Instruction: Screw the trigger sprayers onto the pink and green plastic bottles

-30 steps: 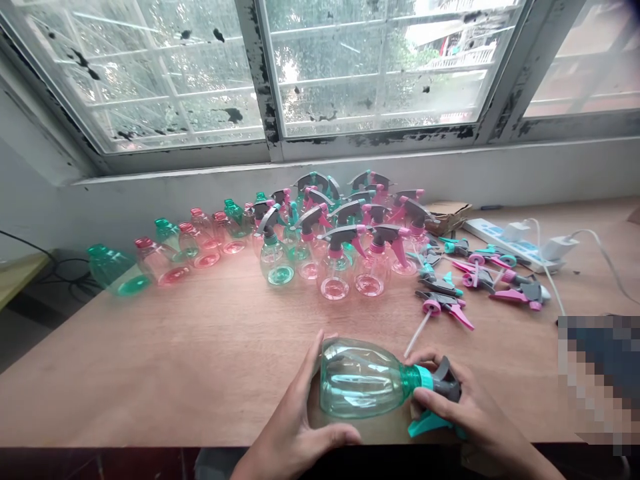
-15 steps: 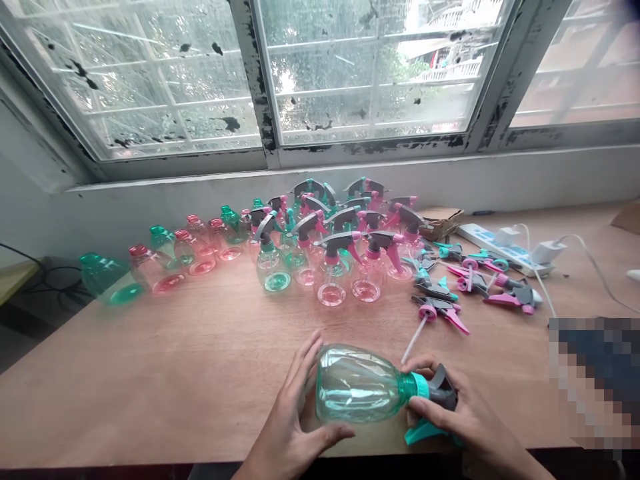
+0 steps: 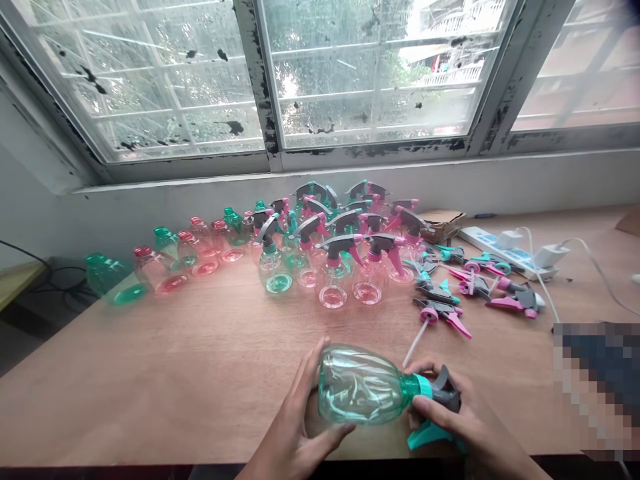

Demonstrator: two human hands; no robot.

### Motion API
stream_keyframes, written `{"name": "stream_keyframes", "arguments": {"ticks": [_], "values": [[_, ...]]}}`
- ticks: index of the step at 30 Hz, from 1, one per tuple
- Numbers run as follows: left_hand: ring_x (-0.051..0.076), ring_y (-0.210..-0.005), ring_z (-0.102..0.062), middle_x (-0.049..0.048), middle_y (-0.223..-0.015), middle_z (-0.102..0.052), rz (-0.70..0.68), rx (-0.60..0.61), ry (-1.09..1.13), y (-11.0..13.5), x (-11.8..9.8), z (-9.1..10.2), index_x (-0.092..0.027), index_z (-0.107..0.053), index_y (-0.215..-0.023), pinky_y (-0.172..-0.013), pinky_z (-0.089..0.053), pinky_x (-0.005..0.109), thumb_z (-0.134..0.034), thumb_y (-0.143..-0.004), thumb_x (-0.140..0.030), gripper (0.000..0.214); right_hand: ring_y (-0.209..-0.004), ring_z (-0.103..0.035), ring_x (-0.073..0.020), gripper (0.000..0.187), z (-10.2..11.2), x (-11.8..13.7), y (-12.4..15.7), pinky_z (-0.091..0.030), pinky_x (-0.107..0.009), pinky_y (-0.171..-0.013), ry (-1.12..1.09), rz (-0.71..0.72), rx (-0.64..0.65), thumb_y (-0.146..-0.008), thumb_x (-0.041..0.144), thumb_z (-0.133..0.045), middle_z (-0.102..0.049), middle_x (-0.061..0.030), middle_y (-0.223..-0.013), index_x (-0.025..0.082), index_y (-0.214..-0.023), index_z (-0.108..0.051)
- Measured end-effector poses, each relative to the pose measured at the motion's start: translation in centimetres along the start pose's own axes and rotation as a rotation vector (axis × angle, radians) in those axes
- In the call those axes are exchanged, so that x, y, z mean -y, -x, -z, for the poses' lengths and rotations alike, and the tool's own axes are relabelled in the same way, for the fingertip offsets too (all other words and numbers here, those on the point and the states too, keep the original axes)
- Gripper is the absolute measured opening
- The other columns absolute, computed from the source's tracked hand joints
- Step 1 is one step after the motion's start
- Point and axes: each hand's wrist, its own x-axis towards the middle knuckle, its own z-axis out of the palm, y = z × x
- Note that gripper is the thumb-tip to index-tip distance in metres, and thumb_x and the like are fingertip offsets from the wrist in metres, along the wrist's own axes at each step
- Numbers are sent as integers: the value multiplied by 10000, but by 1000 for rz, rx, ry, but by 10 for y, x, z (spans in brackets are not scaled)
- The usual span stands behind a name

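A clear green spray bottle (image 3: 363,387) lies on its side in the air near the table's front edge, its base to the left. Its turquoise collar and grey spray head (image 3: 445,399) point right, with a turquoise trigger (image 3: 427,435) hanging below. My right hand (image 3: 465,413) is closed around the collar and head, thumb on the near side. Around the base curves my left hand (image 3: 300,417), fingers along the far edge and thumb against the near lower side. Just beyond, a pink-and-grey spray head (image 3: 437,312) with its white tube rests on the table.
Several pink and green bottles with spray heads (image 3: 333,283) stand at the back middle. Open-topped bottles (image 3: 155,270) stand to their left. Loose spray heads (image 3: 475,280) lie at the right, before a white power strip (image 3: 507,252) with cables. A window (image 3: 375,73) is behind.
My left hand has drawn in a little closer around the bottle's base. The bottle has turned slightly about its length, and the view has shifted a little.
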Motion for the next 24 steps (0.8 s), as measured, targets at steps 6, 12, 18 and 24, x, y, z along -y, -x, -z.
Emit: {"name": "stream_keyframes", "arguments": {"ticks": [6,12,18,24], "values": [[352,-1493,-265,46,-1647,-253,-17,3,46,-1,2,-1,-391,-112,-1560,-1234,-211,517,-800,-784,-368,1038,-600,-625,-192,406,0,-1,1,-483,-259,-533,0,10,6,-746,501,-797,-672,10,-646,220,-981,-624],[352,-1485,-284,38,-1629,-299,25,-18,56,-1,-3,-1,-387,-243,-1536,-1221,-270,511,-759,-826,-364,879,-601,-603,-174,396,0,-4,0,-484,-254,-536,41,21,-25,-756,480,-798,-647,18,-674,212,-992,-628],[364,-1445,-362,61,-1588,-381,44,-23,108,0,-2,-2,-373,-191,-1549,-1184,-361,467,-865,-711,-334,1076,-602,-610,-178,410,1,-6,0,-481,-257,-539,-1,7,13,-778,478,-785,-673,3,-654,206,-1024,-602],[358,-1381,-460,99,-1518,-470,47,51,105,-2,-1,0,-310,-235,-1541,-1173,-371,470,-850,-725,-306,1021,-586,-596,-163,394,2,-6,0,-449,-236,-502,-23,15,52,-777,466,-790,-673,2,-653,198,-994,-600]]}}
